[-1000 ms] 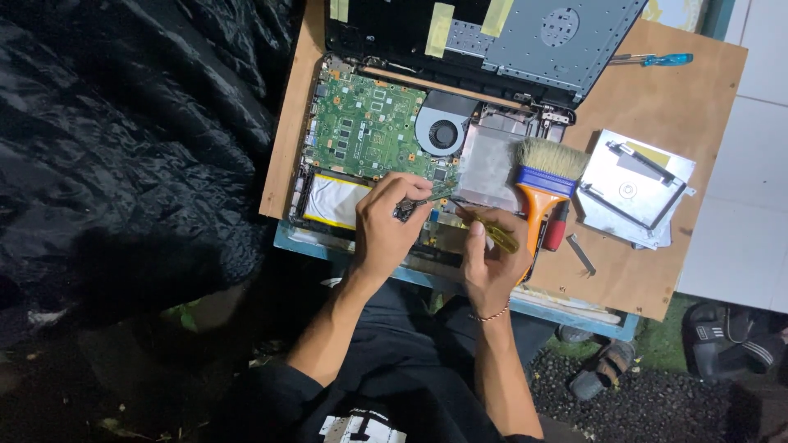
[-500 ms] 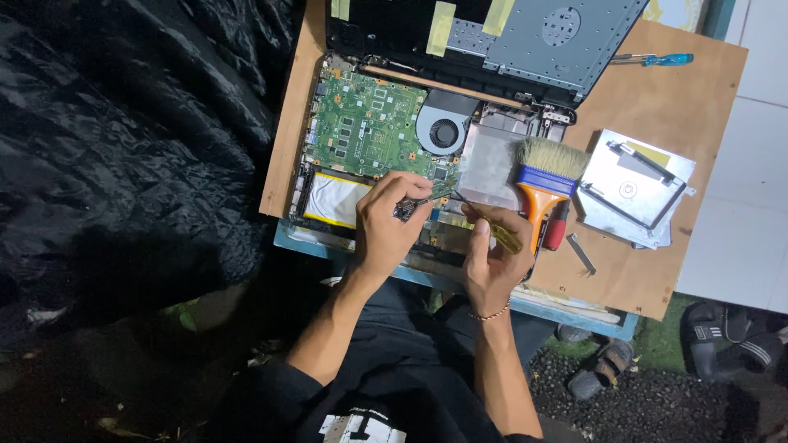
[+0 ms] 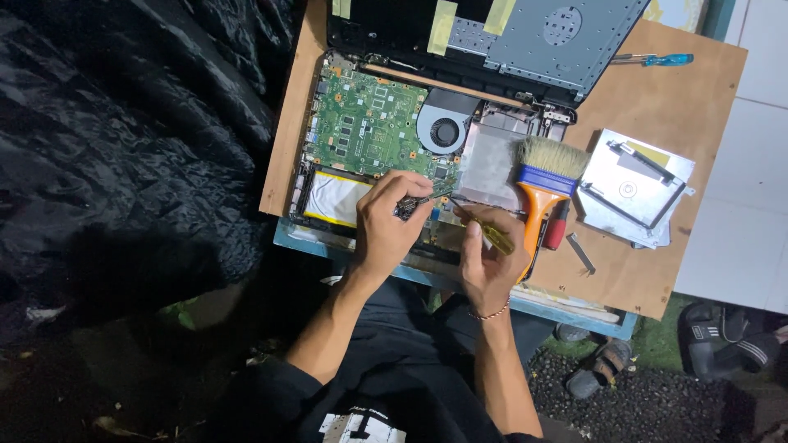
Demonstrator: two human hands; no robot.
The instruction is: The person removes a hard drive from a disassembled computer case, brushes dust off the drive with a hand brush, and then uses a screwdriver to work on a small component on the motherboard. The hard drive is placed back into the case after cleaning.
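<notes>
Right hand [image 3: 490, 264] grips a yellow-handled screwdriver [image 3: 483, 231], shaft angled up-left toward the green laptop motherboard [image 3: 367, 127]; left hand [image 3: 392, 221], nearer, pinches a small dark part [image 3: 408, 207].

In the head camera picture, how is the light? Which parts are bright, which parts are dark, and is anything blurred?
Head view: light falls on the wooden board and the opened laptop, so both are sharp and clear. The black plastic sheet on the side stays dark, with only faint sheen. The ground below is almost black. The left hand and right hand are well lit, with no clear blur.
</notes>
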